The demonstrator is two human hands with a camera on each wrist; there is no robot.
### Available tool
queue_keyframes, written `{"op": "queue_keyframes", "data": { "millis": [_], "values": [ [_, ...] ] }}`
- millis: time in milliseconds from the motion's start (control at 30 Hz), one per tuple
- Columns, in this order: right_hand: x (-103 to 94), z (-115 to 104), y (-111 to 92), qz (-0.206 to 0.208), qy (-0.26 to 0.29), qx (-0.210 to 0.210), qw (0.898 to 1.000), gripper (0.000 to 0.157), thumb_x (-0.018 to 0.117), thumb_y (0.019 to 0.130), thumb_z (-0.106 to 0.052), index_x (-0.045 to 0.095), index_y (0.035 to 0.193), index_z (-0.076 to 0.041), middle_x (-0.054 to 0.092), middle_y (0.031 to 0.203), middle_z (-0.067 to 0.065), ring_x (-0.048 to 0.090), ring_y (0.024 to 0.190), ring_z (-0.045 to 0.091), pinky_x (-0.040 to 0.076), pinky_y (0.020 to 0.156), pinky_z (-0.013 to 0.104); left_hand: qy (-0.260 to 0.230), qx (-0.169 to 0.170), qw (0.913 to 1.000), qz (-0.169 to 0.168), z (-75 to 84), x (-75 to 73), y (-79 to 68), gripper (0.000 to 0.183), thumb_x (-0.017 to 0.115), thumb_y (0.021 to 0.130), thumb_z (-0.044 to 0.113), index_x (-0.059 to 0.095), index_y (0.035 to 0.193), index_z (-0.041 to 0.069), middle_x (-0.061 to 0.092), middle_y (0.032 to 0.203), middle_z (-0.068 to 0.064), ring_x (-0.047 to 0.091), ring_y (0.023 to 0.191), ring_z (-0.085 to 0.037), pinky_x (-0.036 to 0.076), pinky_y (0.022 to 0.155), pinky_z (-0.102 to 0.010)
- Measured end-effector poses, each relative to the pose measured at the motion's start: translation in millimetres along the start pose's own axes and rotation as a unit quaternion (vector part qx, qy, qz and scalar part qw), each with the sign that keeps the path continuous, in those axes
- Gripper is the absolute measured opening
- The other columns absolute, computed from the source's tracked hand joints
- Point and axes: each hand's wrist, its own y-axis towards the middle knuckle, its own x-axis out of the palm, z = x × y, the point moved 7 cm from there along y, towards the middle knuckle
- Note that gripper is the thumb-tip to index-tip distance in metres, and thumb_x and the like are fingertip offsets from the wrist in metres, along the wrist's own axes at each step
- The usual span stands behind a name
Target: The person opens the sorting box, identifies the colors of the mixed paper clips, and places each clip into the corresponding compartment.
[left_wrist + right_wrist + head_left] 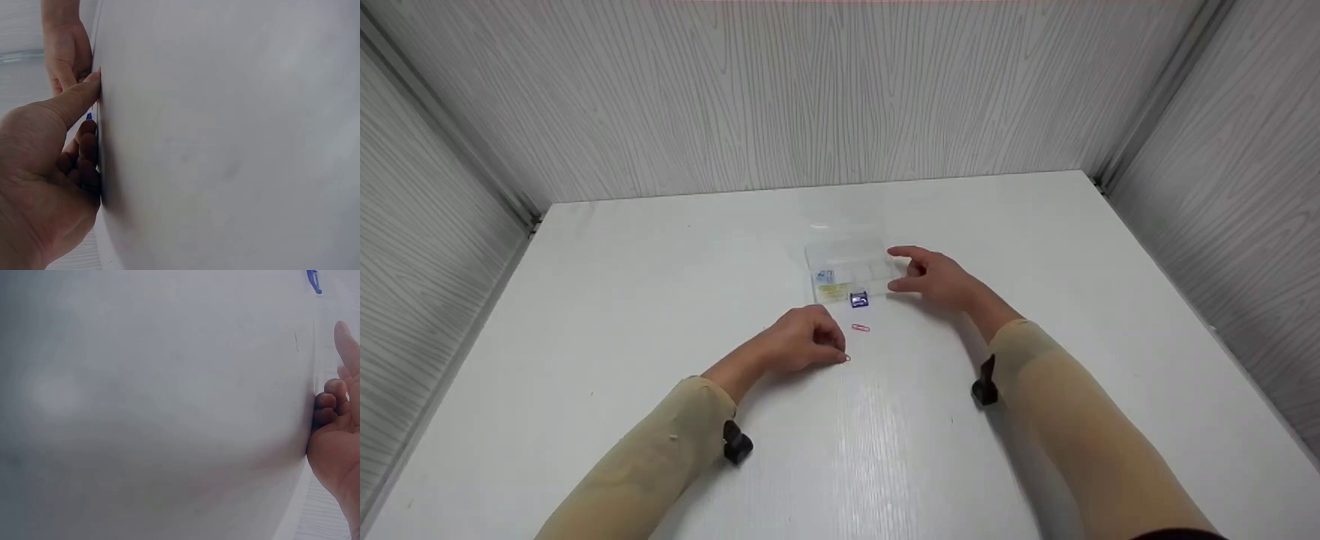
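Note:
My left hand (802, 339) is low over the tabletop, its thumb tip at a small paper clip (847, 358). In the left wrist view, the thumb and curled fingers are apart. A pink paper clip (860, 328) lies just beyond. Behind it, a small dark-blue clip (859, 299) is at the front edge of a clear compartment box (877, 270) with its lid raised. Blue pieces (825, 276) and yellow pieces (832, 290) fill its left compartments. At the box's right side, my right hand (941, 281) rests with thumb and forefinger spread, their tips against the edge.
The white table (660, 285) runs back to a wood-grained wall panel (810, 97), with more panels on both sides. Black wrist cameras hang below the left sleeve (652, 450) and right sleeve (1080, 412).

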Motion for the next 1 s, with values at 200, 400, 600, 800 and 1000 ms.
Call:
{"op": "queue_keyframes", "data": {
  "millis": [200, 400, 600, 800, 1000],
  "values": [
    [-0.2, -0.2, 0.0, 0.002, -0.006, 0.001, 1.0, 0.069, 0.074, 0.08, -0.053, 0.049, 0.14, -0.034, 0.047, 0.085, 0.003, 0.044, 0.077, 0.02, 0.036, 0.075, 0.035, -0.004, -0.012, 0.9999, -0.003, -0.5, -0.2, -0.4, 0.007, 0.078, 0.083, 0.026, 0.073, 0.08, 0.022, 0.059, 0.09, 0.003, 0.052, 0.087, -0.014, 0.045, 0.077, -0.032],
    [0.7, 2.9, 0.8, 0.003, -0.008, 0.01, 1.0, 0.069, 0.075, 0.078, -0.055, 0.049, 0.139, -0.038, 0.047, 0.087, 0.004, 0.046, 0.079, 0.021, 0.037, 0.075, 0.035, -0.009, -0.019, 0.9998, -0.001, -3.0, 0.1, -1.4, 0.007, 0.077, 0.084, 0.028, 0.073, 0.081, 0.023, 0.059, 0.091, 0.005, 0.052, 0.087, -0.014, 0.045, 0.077, -0.032],
    [1.1, 2.9, 1.4, 0.002, -0.012, 0.012, 1.0, 0.066, 0.074, 0.081, -0.05, 0.048, 0.14, -0.037, 0.047, 0.089, 0.005, 0.046, 0.083, 0.021, 0.037, 0.077, 0.036, -0.021, -0.034, 0.9992, 0.008, -6.7, 0.3, -1.2, 0.007, 0.076, 0.085, 0.03, 0.071, 0.084, 0.025, 0.059, 0.093, 0.005, 0.053, 0.088, -0.014, 0.045, 0.079, -0.032],
    [0.6, 3.0, 0.8, 0.002, -0.009, 0.014, 1.0, 0.069, 0.075, 0.079, -0.053, 0.048, 0.141, -0.035, 0.047, 0.088, 0.005, 0.046, 0.085, 0.021, 0.036, 0.079, 0.037, -0.035, -0.039, 0.9983, 0.023, -8.1, -1.5, 0.0, 0.007, 0.074, 0.087, 0.03, 0.07, 0.085, 0.025, 0.061, 0.091, 0.004, 0.053, 0.088, -0.015, 0.044, 0.079, -0.033],
    [1.5, 2.1, 2.0, -0.005, -0.004, 0.012, 1.0, 0.068, 0.075, 0.081, -0.05, 0.048, 0.141, -0.034, 0.048, 0.088, 0.005, 0.047, 0.085, 0.022, 0.037, 0.078, 0.036, -0.044, -0.039, 0.9974, 0.04, -8.6, -5.8, 1.4, 0.008, 0.071, 0.089, 0.031, 0.07, 0.085, 0.025, 0.063, 0.087, 0.005, 0.055, 0.085, -0.015, 0.045, 0.078, -0.033]
  ]
}}
